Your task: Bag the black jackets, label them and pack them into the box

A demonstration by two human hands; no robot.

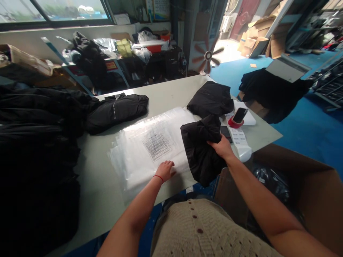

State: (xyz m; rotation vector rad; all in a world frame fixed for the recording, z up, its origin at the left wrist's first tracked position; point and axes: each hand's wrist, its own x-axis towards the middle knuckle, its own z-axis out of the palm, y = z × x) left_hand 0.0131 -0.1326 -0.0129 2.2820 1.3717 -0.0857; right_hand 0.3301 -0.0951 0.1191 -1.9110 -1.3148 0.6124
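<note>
A folded black garment [202,151] hangs partly over the table's front edge, and my right hand [222,147] grips its right side with the thumb on top. My left hand [165,170] rests on a stack of clear plastic bags [134,153], its fingers stretched out over the top bag near a block of printed text. The garment overlaps the right end of the stack. Just behind it lies another folded black garment [210,98].
Black garments [34,160] are heaped at the left, with a folded one [118,109] beside them. At the right are a label strip [239,137], red tape roll [235,123] and phone-like black object [240,115]. An open cardboard box [316,185] stands below; a fan [207,56] is behind.
</note>
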